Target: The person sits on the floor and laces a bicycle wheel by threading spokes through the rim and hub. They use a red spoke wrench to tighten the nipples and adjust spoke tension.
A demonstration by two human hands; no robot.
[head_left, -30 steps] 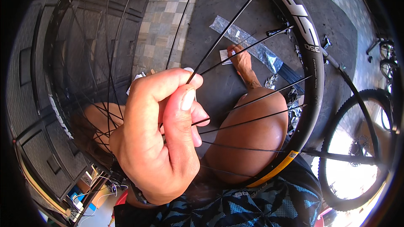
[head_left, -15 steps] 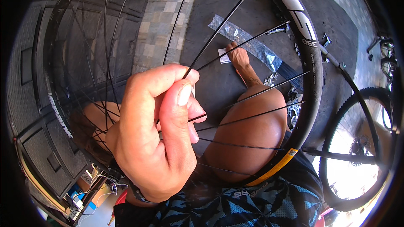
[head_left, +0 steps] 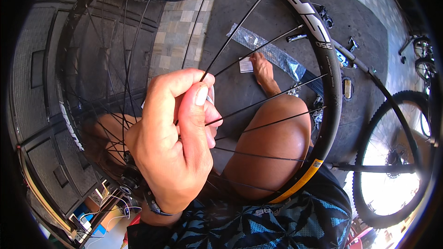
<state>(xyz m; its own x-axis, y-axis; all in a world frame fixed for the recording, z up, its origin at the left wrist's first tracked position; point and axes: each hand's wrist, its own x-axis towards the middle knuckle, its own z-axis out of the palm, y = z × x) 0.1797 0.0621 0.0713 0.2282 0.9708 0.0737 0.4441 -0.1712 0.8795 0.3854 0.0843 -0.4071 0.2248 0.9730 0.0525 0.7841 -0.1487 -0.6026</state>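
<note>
My left hand (head_left: 177, 133), with a dark band at its wrist, pinches a black spoke (head_left: 226, 44) between thumb and forefinger. The other fingers curl behind the thumb among neighbouring spokes. This spoke belongs to a bicycle wheel (head_left: 333, 87) held upright close before me. Its black rim carries white lettering and a yellow-orange sticker (head_left: 300, 182). Beside my wrist the dark hub (head_left: 131, 180) shows in part. No part of my right hand can be seen.
My bare knee (head_left: 277, 143) and foot (head_left: 264, 70) are beyond the spokes. On the dark mat lie a clear plastic sleeve (head_left: 272, 50), a small white paper (head_left: 246, 65) and metal parts. A mountain bike wheel (head_left: 362, 166) stands right; cables (head_left: 110, 198) and a shelf sit lower left.
The wheel's right rim has shifted left in the view, and more of the hub shows beside my wrist. My left hand keeps its pinch on the spoke.
</note>
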